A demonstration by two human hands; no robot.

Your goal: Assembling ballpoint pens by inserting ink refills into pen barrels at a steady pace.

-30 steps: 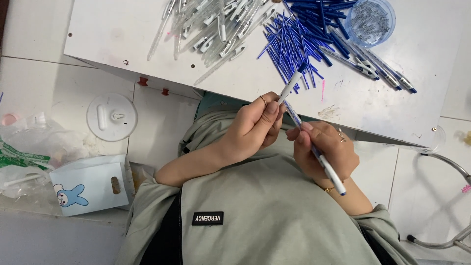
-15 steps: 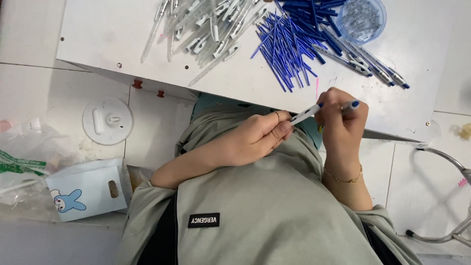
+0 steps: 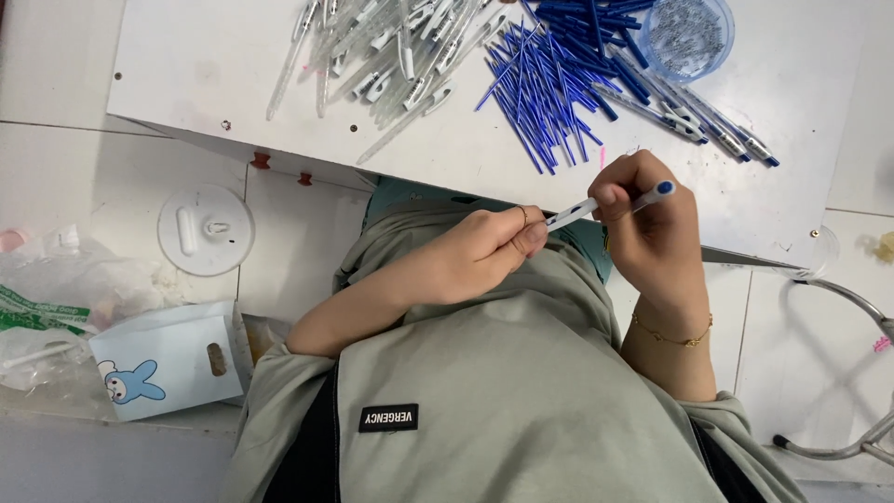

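I see both hands working 1 pen (image 3: 605,202) just in front of the near edge of the white tabletop (image 3: 186,84), over my grey-green top. My left hand (image 3: 480,251) is curled narrow, thumb and forefinger pinching the pen's pale barrel end. My right hand (image 3: 652,224) is closed around the other end, fingers wrapped, with the blue cap end poking out past the knuckles toward the tabletop's right side. The pen lies nearly level, tilted slightly up to the right, spanning the gap between the 2 hands. A thin gold bracelet (image 3: 672,333) sits on my right wrist.

On the tabletop, straight beyond my right hand, is a loose pile of blue refills (image 3: 549,84). To the left of that pile lies a heap of clear pen barrels (image 3: 391,47). To the pile's right, a row of assembled pens (image 3: 708,126) fans toward the tabletop's right edge, and a round clear blue dish (image 3: 691,33) of small metal parts, too small to tell apart, sits at the far right.

Below the tabletop's left end, on the tiled floor, I see a round white disc (image 3: 205,228), a pale blue box with a rabbit picture (image 3: 163,363), and crumpled clear plastic bags (image 3: 56,298). A metal stool leg (image 3: 847,373) curves below the tabletop's right end.
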